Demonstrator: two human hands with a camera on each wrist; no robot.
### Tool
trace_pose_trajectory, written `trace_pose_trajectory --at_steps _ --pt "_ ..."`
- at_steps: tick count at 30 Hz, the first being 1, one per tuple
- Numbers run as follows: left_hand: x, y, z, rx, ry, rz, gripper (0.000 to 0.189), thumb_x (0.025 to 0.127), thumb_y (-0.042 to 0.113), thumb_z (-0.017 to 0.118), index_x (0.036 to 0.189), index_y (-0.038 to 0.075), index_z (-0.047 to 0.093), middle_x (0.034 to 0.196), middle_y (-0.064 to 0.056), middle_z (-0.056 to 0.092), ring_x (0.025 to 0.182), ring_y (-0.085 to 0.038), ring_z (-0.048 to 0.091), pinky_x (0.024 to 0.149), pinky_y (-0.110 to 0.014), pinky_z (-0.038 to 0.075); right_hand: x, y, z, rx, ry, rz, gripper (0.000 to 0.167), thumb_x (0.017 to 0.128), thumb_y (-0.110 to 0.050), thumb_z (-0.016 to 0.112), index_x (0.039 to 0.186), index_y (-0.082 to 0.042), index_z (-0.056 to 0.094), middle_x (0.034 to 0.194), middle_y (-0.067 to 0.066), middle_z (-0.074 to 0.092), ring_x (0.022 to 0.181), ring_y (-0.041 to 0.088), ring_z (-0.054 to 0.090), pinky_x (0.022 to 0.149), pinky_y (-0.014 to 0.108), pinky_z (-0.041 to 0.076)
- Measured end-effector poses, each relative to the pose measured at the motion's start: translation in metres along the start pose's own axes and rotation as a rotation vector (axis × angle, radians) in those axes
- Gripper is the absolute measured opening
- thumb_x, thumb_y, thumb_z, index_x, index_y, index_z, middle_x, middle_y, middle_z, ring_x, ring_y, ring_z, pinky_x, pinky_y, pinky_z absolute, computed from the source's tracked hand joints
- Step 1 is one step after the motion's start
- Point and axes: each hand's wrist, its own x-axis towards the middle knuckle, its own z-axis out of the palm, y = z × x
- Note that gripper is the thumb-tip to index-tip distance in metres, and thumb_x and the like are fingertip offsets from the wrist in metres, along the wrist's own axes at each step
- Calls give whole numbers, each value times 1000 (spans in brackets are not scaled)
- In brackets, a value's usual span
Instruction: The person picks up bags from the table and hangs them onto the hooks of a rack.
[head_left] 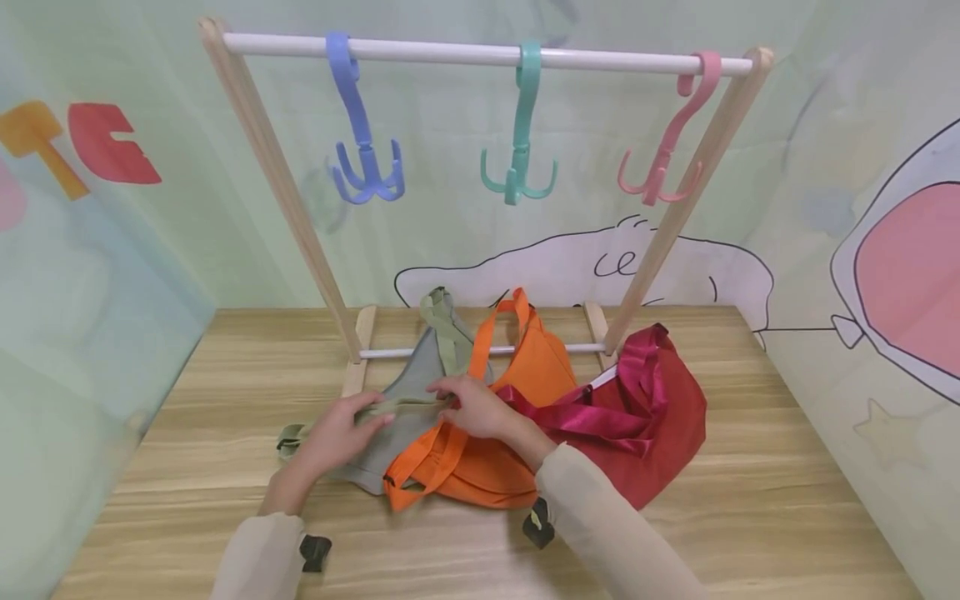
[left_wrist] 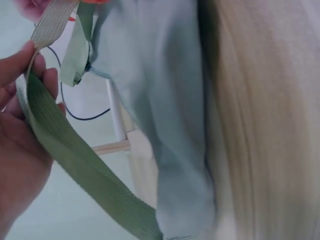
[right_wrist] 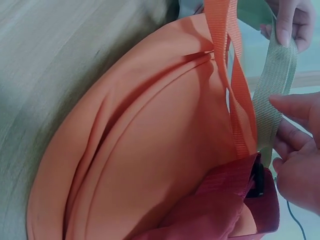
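A grey-green bag [head_left: 412, 371] lies on the table, its green webbing strap [head_left: 411, 403] raised between both hands. My left hand [head_left: 337, 427] pinches this strap between thumb and fingers, plain in the left wrist view. Farther right along the same strap [right_wrist: 272, 80], my right hand [head_left: 483, 408] holds it with the thumb in front and fingers behind. An orange bag [head_left: 543, 362] overlaps the grey one, passing beneath my right hand and forearm. Partly over the orange bag, a red bag [head_left: 671, 437] lies to the right with its shiny straps bunched on top.
Behind the bags stands a wooden-sided rack [head_left: 277, 175] with a white top rod [head_left: 450, 52]. From it hang a blue hook [head_left: 367, 171], a green hook [head_left: 517, 167] and a pink hook [head_left: 656, 167]. The rack's lower rod [head_left: 390, 353] runs behind the bags. Printed cloth walls surround the table.
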Motion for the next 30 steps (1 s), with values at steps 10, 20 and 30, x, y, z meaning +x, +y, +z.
trace_pose_trajectory --at_steps 10,20,30 --pt "1 11 -8 -22 10 50 17 84 16 66 96 3 64 80 -2 61 62 -12 45 56 -26 39 -6 -6 -8 80 66 37 34 87 1 57 120 -1 55 101 8 57 91 18 53 77 26 45" --pt "1 18 -16 11 34 68 15 84 18 67 93 8 63 71 2 55 57 -11 41 53 -26 36 -9 -15 -20 54 92 -2 29 87 1 57 116 -3 57 97 7 57 87 16 51 74 24 43" --pt "0 29 -26 20 94 101 12 83 19 68 91 11 63 75 1 60 61 -12 44 56 -28 38 -12 -16 -33 78 123 -107 21 87 -3 59 109 -2 60 93 5 59 91 17 54 81 28 43"
